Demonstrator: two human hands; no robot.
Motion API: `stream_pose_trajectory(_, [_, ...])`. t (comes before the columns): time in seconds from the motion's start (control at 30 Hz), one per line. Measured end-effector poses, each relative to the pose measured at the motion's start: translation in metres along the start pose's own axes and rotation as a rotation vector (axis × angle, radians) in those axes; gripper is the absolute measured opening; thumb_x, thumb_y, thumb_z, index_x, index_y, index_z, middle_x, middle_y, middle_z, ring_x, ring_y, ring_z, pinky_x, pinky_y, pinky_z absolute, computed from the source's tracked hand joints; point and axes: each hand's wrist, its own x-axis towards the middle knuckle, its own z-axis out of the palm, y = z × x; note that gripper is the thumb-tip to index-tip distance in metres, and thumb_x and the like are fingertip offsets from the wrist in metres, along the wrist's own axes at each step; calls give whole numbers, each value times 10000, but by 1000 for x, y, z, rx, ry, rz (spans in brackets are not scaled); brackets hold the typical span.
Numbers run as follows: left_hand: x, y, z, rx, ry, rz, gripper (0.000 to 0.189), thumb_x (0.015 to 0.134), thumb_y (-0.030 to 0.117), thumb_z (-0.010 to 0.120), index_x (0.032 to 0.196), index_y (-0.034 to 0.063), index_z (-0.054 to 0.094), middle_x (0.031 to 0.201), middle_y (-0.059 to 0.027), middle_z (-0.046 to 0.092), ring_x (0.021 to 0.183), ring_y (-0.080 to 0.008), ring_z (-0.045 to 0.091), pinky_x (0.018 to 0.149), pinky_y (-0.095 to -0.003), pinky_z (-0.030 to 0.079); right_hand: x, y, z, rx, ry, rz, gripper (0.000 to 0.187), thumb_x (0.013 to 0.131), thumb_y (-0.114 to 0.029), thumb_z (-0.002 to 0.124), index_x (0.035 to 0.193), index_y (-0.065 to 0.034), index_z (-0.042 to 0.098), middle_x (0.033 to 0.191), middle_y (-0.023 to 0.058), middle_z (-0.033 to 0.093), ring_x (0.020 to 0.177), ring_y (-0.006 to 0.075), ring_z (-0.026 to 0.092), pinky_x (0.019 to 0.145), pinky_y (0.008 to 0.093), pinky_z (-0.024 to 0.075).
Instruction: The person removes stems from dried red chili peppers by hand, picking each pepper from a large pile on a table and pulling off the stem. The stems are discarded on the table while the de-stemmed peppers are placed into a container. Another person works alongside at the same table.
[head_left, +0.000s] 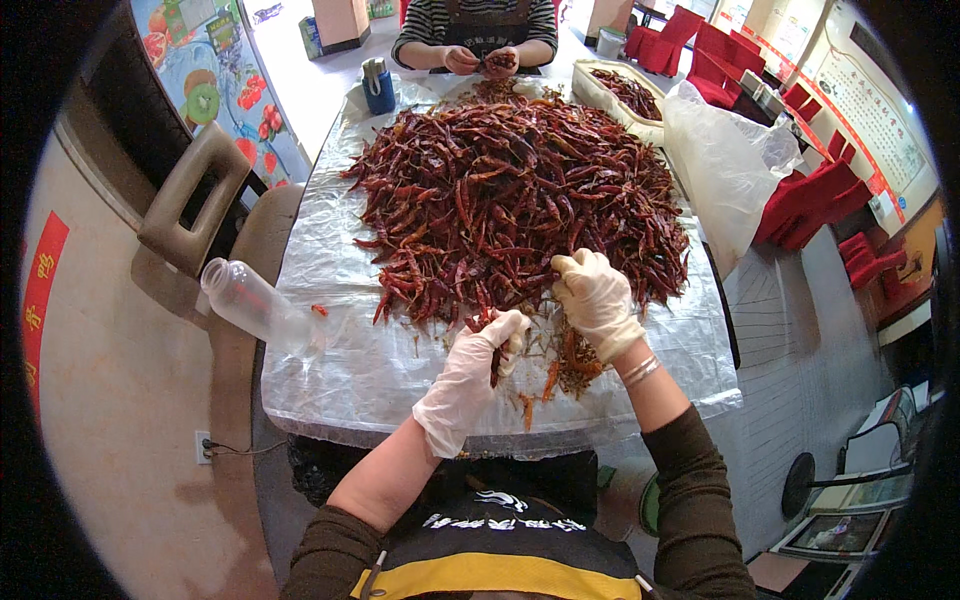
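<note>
A large heap of dried red chili peppers (517, 187) covers the middle of a table lined with clear plastic sheeting (352, 390). My left hand (480, 360), in a thin white glove, is closed around several dried chilies (484, 321) at the near edge of the heap. To its right, my gloved right hand (596, 300) rests against the heap's front edge with its fingers curled in. Whether anything sits between those fingertips is hidden. Below the right hand lies a small pile of stems and chili bits (577, 364), with orange-brown pods beside it.
A clear bottle (255, 304) stands at the table's left edge. A blue flask (378, 86) is at the far left corner. Opposite, a person's hands (480, 61) hold chilies. A cream bin (619, 94) of chilies and a plastic bag (720, 165) are at right.
</note>
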Motion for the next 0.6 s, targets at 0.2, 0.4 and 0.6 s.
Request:
stream_pose_trajectory(0.2, [-4,2,1,62,100,65,109,880,135,617,942,69,678,586,62,505,464,-38,410,425,-188,303,-9,1,-6,383,-57,-4,68,763,-145,660,772,-82,637,760,87,579,735,252,591,638,343,499])
stream_pose_trajectory(0.4, [0,-1,6,45,-36,67,146,896,155,598,976,66,682,652,54,555,512,-37,450,471,-182,341,-37,-13,-30,1140,-633,461,89,806,-86,698,822,-9,655,731,-43,571,658,59,481,600,222,423])
stream_pose_trajectory(0.6, [-3,-6,0,190,-166,6,37,835,88,670,836,51,671,727,22,619,595,-64,533,536,-217,425,-32,-13,-41,1443,-473,544,142,836,-138,681,798,-1,680,706,33,650,635,74,562,599,223,453])
